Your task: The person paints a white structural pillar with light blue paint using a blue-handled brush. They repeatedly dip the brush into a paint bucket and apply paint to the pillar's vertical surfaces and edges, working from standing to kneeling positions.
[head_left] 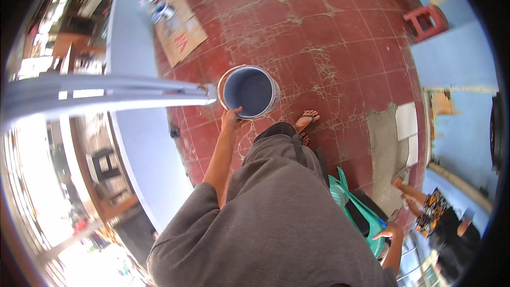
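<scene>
A white bucket (274, 95) with a raised handle and a grey-blue inside hangs or stands ahead of me over the red floor. My left hand (230, 121) closes on its near rim, thumb over the edge. To my right, low down, is a green plastic chair (376, 240) with a dark thing (366, 207) on its seat. My right hand (391, 231) grips the chair's edge, fingers bent over it. A small blue piece shows beside that hand; its kind is unclear.
A pale blue post (159, 89) and low wall (139, 143) stand to the left. Flattened cardboard (183, 37) bears a paint can (163, 10). A red stool (427, 22) is at the far right. Another person (446, 228) is at the lower right, near a bare cement patch (383, 154).
</scene>
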The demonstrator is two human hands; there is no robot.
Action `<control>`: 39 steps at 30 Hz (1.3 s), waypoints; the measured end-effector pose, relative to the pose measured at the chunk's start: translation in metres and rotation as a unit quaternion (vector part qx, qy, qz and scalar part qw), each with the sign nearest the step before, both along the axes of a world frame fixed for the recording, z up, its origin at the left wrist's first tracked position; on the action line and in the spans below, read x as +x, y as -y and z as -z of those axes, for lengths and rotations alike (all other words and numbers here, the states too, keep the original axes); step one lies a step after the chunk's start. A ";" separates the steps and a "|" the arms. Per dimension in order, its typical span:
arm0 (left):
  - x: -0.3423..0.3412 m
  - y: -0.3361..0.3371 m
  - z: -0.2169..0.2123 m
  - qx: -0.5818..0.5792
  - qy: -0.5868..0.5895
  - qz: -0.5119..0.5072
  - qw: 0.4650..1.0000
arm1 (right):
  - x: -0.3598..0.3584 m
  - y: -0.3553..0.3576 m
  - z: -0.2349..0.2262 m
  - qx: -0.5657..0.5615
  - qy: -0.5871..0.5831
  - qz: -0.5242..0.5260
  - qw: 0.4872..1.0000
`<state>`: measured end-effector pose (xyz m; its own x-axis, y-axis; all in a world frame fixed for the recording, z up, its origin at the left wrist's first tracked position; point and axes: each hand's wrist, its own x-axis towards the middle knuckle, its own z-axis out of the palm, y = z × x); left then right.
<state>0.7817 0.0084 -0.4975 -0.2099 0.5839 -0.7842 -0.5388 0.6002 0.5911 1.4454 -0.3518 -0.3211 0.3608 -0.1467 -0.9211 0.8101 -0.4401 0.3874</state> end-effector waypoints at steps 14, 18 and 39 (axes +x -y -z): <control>-0.128 0.138 -0.114 0.054 -0.111 -0.020 0.992 | -0.239 -0.252 -0.074 0.694 -0.121 0.181 0.686; -0.227 0.170 -0.088 0.180 -0.231 0.000 0.956 | -0.401 -0.281 -0.051 0.789 -0.119 0.167 0.579; -0.457 0.239 -0.183 0.153 -0.205 -0.006 0.967 | -0.954 -0.196 -0.030 0.682 -0.498 0.049 0.533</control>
